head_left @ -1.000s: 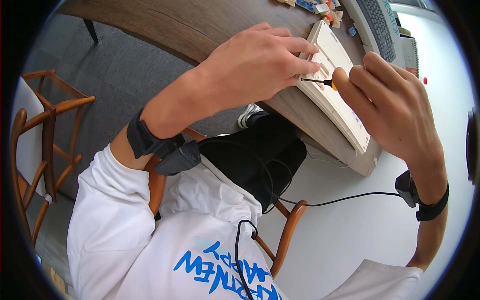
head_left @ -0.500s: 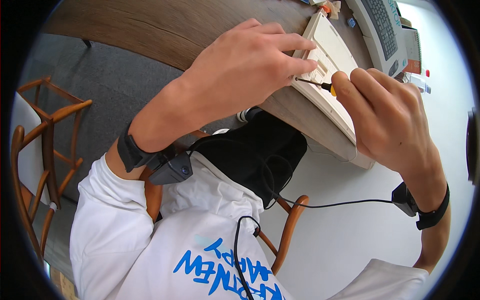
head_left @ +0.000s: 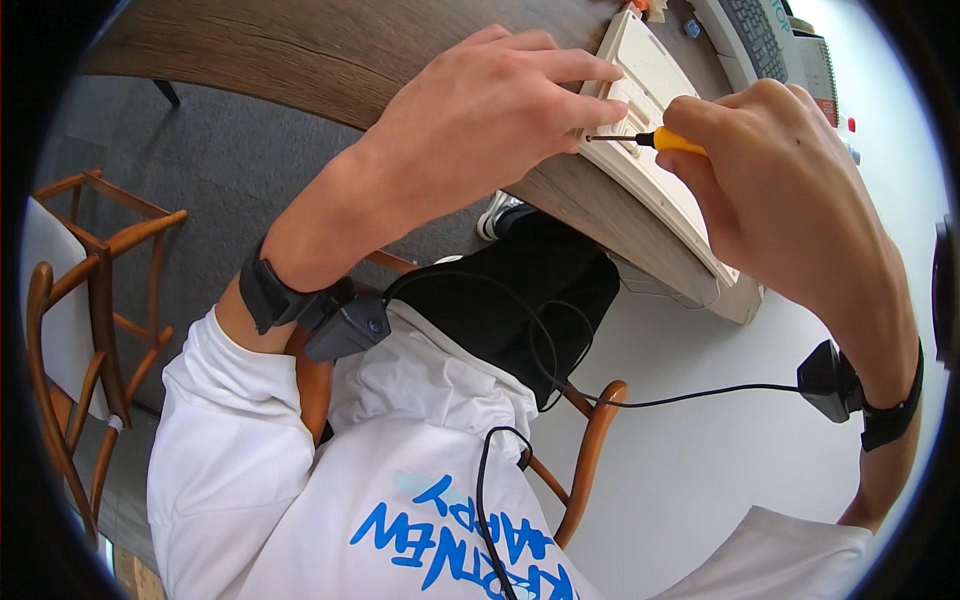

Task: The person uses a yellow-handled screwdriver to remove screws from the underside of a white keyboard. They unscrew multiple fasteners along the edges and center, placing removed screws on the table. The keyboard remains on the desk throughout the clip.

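Note:
A long cream plastic keyboard (head_left: 665, 185) lies along the table's near edge, apparently with its underside up. My left hand (head_left: 490, 105) reaches across to its left end, fingers spread and fingertips resting on the cream surface; the rest of that hand's grip is hidden. In my right hand (head_left: 775, 170) is a screwdriver (head_left: 680, 143) with a yellow and black handle, pinched between thumb and fingers. Its thin metal shaft points left, almost level, and the tip meets the corner of the keyboard close to my left fingers. What sits under the tip is too small to make out.
The wooden table (head_left: 270, 50) runs across the top. A box with a keyboard picture (head_left: 750, 45) stands at the far right, beside a spiral calendar (head_left: 820, 80). A small blue object (head_left: 692, 28) lies near the box. A wooden chair (head_left: 100, 250) is at left; a black cable (head_left: 700, 397) hangs between my wrists.
The screwdriver has swung to a flatter angle, and more of its yellow handle shows. My right hand has turned and risen slightly. My left hand stays on the keyboard.

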The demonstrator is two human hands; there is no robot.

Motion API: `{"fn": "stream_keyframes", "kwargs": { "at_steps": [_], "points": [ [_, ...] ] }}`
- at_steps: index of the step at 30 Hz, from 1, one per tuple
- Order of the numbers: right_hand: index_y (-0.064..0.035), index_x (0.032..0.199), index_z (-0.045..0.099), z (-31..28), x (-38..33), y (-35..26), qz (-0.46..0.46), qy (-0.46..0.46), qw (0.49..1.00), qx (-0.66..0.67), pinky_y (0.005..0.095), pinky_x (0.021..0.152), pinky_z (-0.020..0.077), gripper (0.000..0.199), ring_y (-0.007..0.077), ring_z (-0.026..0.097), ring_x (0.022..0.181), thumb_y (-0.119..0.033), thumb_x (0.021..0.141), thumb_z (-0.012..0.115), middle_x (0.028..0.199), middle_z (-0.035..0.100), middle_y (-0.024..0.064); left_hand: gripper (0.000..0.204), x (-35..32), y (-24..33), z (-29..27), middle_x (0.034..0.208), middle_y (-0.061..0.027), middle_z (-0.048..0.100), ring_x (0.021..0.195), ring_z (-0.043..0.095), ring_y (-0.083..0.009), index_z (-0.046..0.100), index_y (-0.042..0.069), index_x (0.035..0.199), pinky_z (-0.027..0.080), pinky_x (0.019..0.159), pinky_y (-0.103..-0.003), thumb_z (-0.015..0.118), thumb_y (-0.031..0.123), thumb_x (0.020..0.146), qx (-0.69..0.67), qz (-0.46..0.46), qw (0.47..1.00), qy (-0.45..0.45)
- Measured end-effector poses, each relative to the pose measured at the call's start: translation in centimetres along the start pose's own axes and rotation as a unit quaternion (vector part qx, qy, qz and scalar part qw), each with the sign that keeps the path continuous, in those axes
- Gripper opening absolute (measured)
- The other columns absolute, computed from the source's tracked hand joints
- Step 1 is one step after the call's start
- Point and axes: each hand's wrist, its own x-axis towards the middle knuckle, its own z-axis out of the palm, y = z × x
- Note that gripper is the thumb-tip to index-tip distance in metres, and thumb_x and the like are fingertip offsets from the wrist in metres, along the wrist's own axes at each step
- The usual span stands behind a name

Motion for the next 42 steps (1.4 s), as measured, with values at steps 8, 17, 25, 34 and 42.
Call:
{"fn": "stream_keyframes", "kwargs": {
  "at_steps": [8,17,25,34,42],
  "points": [
    [-0.0019,0.092,0.073,-0.3,0.6,0.3,-0.053,0.053,0.992,-0.101,0.029,0.064,0.0571,0.014,0.0197,0.07,0.083,-0.009,0.085,0.083,0.078,0.068,0.0073,0.03,0.2,-0.2,-0.3,0.128,-0.002,0.073,0.111,0.07,-0.0214,0.077,0.017,0.122,0.054,0.101,-0.038,0.075,0.017,0.093,0.008,0.007,1.0,-0.001],
    [0.0032,0.092,0.074,0.1,0.0,1.0,-0.152,0.022,0.98,-0.126,0.0254,0.056,0.0539,0.018,0.0151,0.067,0.077,-0.009,0.082,0.083,0.08,0.067,0.0061,0.029,0.0,-0.2,-0.3,0.13,-0.0043,0.073,0.11,0.071,-0.0216,0.078,0.015,0.12,0.054,0.101,-0.037,0.074,0.012,0.091,-0.016,-0.002,1.0,-0.006],
    [0.0025,0.091,0.071,0.7,0.0,1.8,-0.141,0.031,0.987,-0.069,0.0275,0.05,0.0498,0.016,0.0157,0.063,0.067,-0.003,0.081,0.081,0.079,0.063,0.0062,0.032,0.2,0.1,-0.5,0.134,-0.0006,0.071,0.113,0.068,-0.022,0.077,0.016,0.118,0.053,0.101,-0.039,0.078,0.012,0.086,-0.023,-0.025,0.999,-0.005],
    [-0.0034,0.09,0.069,-1.8,2.2,-1.2,-0.009,-0.005,1.0,-0.011,0.0372,0.073,0.0456,0.013,0.0218,0.065,0.076,-0.002,0.085,0.081,0.081,0.069,0.0087,0.033,0.0,0.1,0.0,0.135,0.0019,0.07,0.114,0.066,-0.0223,0.077,0.017,0.116,0.053,0.101,-0.04,0.08,0.014,0.084,-0.017,-0.027,0.999,-0.002],
    [-0.0018,0.088,0.073,0.5,-0.3,-0.1,0.072,-0.036,0.997,0.014,0.0395,0.077,0.0438,0.005,0.0257,0.065,0.08,-0.001,0.09,0.077,0.082,0.072,0.0136,0.03,0.0,0.1,0.0,0.131,-0.0023,0.073,0.112,0.07,-0.0225,0.079,0.016,0.119,0.054,0.102,-0.039,0.076,0.013,0.089,-0.012,-0.016,1.0,0.001]
  ]
}}
